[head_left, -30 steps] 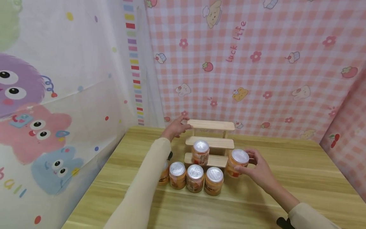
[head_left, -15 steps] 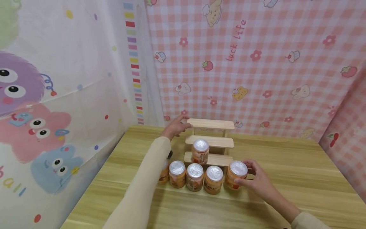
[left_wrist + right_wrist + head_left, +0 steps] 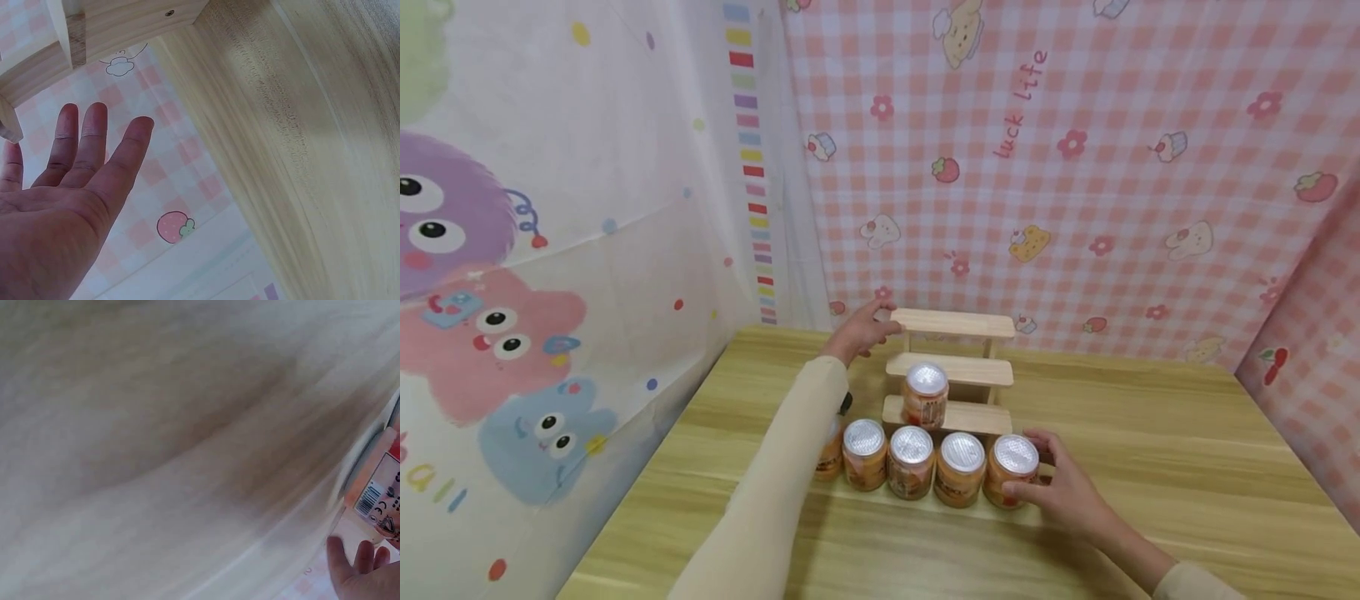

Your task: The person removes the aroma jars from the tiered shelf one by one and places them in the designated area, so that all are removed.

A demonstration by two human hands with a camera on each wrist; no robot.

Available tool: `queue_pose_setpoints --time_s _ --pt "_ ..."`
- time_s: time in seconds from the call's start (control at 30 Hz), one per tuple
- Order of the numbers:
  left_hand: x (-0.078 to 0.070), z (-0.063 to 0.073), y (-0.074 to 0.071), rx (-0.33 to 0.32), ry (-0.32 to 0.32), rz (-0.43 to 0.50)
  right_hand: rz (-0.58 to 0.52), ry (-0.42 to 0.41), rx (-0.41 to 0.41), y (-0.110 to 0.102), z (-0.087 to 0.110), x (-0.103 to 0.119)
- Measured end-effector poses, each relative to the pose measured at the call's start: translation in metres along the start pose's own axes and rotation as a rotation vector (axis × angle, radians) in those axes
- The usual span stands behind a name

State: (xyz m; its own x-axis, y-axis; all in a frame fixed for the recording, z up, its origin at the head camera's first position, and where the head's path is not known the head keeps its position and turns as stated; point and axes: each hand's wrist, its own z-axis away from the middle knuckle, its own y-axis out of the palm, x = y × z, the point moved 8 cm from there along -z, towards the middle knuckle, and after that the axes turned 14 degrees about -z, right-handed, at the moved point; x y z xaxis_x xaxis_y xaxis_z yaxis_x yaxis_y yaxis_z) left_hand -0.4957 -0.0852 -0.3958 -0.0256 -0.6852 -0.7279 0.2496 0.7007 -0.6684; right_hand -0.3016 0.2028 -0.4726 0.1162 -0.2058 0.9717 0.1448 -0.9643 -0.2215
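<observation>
My right hand (image 3: 1066, 493) holds an orange jar with a silver lid (image 3: 1015, 468), thumb at its front and fingers behind. That jar stands at the right end of a row, close beside another jar (image 3: 960, 471). In the right wrist view, the label (image 3: 381, 494) with a barcode shows above my fingers. My left hand (image 3: 859, 335) is at the left end of the top step of a small wooden shelf (image 3: 951, 322). Its fingers are extended in the left wrist view, with the shelf's underside above. A similar jar (image 3: 927, 400) stands on the lowest step, left of its middle.
More jars in the row (image 3: 911, 465) stand in front of the shelf. The leftmost jar (image 3: 830, 458) is partly hidden by my left sleeve (image 3: 775, 475). Behind the wooden table (image 3: 1150, 417) hangs a pink checked cloth (image 3: 1135, 200); a white printed cloth (image 3: 647, 167) hangs at left.
My right hand has brought its jar down and toward me, from beside the lowest step to the row's right end. My left hand has stayed at the shelf's top step.
</observation>
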Motion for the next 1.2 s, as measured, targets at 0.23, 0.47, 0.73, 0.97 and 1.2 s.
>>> queue_pose_setpoints --time_s 0.23,0.47,0.73,0.97,1.2 --pt "-0.002 0.002 0.0 -0.001 0.001 0.015 0.073 -0.056 -0.028 -0.002 -0.008 0.021" --pt "-0.001 0.004 0.0 -0.004 -0.003 0.026 0.029 -0.093 -0.048 0.008 -0.031 0.05" --pt "-0.002 0.005 0.0 0.0 0.005 0.032 -0.092 -0.039 -0.003 0.054 -0.067 0.073" --pt "-0.004 0.004 0.001 0.002 0.005 0.029 -0.125 -0.019 0.01 0.081 -0.086 0.074" --pt "-0.001 0.002 0.0 -0.002 0.001 0.034 -0.141 -0.038 0.004 0.093 -0.093 0.07"
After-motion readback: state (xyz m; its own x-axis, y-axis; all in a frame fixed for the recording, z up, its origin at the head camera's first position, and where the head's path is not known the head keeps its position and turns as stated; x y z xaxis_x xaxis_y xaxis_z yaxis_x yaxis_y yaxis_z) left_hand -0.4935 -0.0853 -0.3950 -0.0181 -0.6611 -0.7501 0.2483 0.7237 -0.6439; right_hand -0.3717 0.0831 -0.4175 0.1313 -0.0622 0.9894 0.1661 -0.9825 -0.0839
